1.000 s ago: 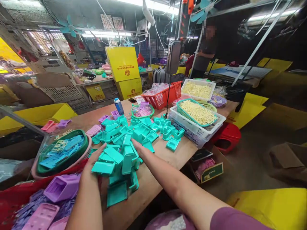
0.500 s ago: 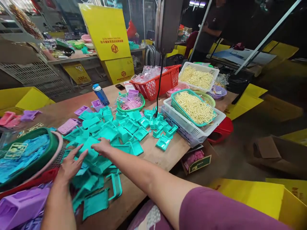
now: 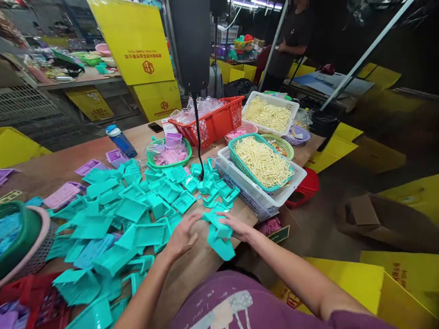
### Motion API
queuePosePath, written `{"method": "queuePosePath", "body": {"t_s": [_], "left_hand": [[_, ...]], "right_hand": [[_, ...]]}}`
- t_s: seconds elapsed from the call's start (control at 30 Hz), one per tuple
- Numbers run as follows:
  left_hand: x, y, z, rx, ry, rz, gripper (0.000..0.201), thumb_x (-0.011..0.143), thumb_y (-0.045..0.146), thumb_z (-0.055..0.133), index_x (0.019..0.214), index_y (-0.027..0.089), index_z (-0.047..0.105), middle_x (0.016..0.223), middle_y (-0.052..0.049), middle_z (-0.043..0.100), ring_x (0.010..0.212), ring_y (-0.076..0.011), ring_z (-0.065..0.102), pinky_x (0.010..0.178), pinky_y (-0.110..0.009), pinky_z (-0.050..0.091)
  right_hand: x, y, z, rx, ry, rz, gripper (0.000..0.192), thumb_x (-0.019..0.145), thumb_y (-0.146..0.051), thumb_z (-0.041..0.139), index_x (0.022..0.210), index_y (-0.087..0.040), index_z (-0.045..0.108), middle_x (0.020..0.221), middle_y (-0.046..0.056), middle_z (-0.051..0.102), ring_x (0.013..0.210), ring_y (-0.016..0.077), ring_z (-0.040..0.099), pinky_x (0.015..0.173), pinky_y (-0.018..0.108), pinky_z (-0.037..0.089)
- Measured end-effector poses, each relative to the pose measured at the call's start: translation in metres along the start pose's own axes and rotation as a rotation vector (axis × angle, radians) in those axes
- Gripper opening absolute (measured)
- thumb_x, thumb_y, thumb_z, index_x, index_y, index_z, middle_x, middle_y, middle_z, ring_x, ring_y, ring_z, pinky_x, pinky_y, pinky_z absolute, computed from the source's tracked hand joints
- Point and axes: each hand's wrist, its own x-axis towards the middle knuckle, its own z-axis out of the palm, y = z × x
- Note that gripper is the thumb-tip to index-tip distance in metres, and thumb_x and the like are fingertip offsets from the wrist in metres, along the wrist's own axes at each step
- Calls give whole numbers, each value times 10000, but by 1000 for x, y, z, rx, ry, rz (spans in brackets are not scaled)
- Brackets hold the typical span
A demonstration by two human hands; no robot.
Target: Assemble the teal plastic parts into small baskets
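Note:
Close to the front edge of the table, a teal plastic part (image 3: 219,235) with raised walls is held up in front of me, tilted. My right hand (image 3: 236,225) grips it from the right, fingers over its top edge. At its other side is my left hand (image 3: 183,235), fingers stretched toward the part's upper left corner and thumb spread apart; I cannot tell whether the fingertips touch it. A large heap of similar teal plastic parts (image 3: 133,210) covers the table to the left, with smaller teal pieces (image 3: 209,183) beyond my hands.
White basket (image 3: 288,187) and teal basket of cream sticks (image 3: 264,162) stand right. Behind are a red crate (image 3: 219,121), green basket (image 3: 187,157) of pink parts, and blue bottle (image 3: 121,141). A black post (image 3: 192,45) hangs ahead; a person (image 3: 288,41) stands at back.
Both hands have moved right, from the teal heap to the front of the table. A teal plastic part is now in my right hand. The view has shifted rightward.

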Motion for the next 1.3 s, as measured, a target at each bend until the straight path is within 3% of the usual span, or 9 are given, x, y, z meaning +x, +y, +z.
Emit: {"method": "queuePosePath", "body": {"t_s": [0.1, 0.23, 0.5, 0.7, 0.9, 1.0, 1.1, 1.2, 1.3], "left_hand": [[52, -19, 51, 362, -349, 110, 803, 700, 149, 675, 1467, 156, 437, 1567, -179, 374, 1439, -368, 341, 1164, -551, 328], [95, -35, 81, 519, -525, 98, 861, 732, 169, 691, 1527, 199, 363, 1619, -174, 296, 1469, -433, 260, 1125, -622, 312], [84, -39, 92, 586, -474, 60, 654, 905, 128, 377, 1555, 172, 319, 1578, -218, 345, 1295, -397, 479, 1009, -567, 421], [64, -53, 121, 574, -310, 36, 743, 864, 269, 523, 1556, 115, 300, 1572, -248, 302, 1289, -445, 435, 951, -521, 445], [60, -51, 140, 511, -134, 31, 766, 822, 312, 559, 1526, 100, 343, 1573, -238, 294, 1325, -465, 385, 1022, -572, 380], [54, -58, 148, 464, -48, 74, 750, 810, 319, 557, 1505, 109, 368, 1585, -224, 280, 1400, -442, 320, 1103, -581, 308], [46, -65, 154, 441, -1, 140, 761, 802, 323, 572, 1507, 126, 360, 1584, -223, 282, 1439, -438, 287, 1137, -598, 279], [41, -70, 157, 426, 49, 167, 819, 806, 287, 568, 1562, 211, 262, 1623, -183, 233, 1444, -452, 302, 1123, -649, 299], [38, -90, 151, 421, 31, 104, 940, 774, 290, 588, 1584, 408, 124, 1678, -38, 140, 1454, -461, 292, 1115, -691, 310]], "right_hand": [[-4, 39, -64, -27, 268, -58, 548, 770, -371, 690, 1268, -164, 596, 1124, 165, 688, 872, 254, 702, 733, 387, 567], [19, 88, -70, -94, 525, -197, 613, 855, -362, 515, 1423, -154, 419, 1273, 197, 589, 1017, 242, 656, 843, 366, 547], [47, 137, -36, -343, 667, -323, 605, 718, -187, 637, 1317, -152, 557, 1174, 125, 593, 1038, 249, 578, 984, 433, 487], [50, 143, -34, -456, 697, -411, 591, 743, -207, 685, 1322, -168, 570, 1120, 104, 622, 1090, 274, 540, 1055, 480, 422], [-7, 183, -29, -427, 824, -490, 632, 832, -258, 624, 1440, -203, 462, 1324, 131, 508, 1243, 255, 485, 1109, 425, 406], [-57, 243, -35, -458, 913, -336, 571, 861, -244, 570, 1427, -246, 495, 1330, 127, 524, 1256, 269, 500, 1109, 462, 408], [-88, 312, -62, -496, 959, -8, 406, 795, -201, 598, 1183, -280, 688, 1206, 110, 625, 1158, 292, 581, 1050, 464, 463], [-81, 372, -112, -466, 980, 171, 236, 656, -146, 682, 843, -267, 760, 1012, 134, 690, 1033, 325, 641, 928, 453, 513], [-38, 424, -176, -423, 1008, 274, 155, 607, -125, 748, 708, -241, 732, 983, 164, 702, 1033, 318, 661, 855, 418, 509]]}}
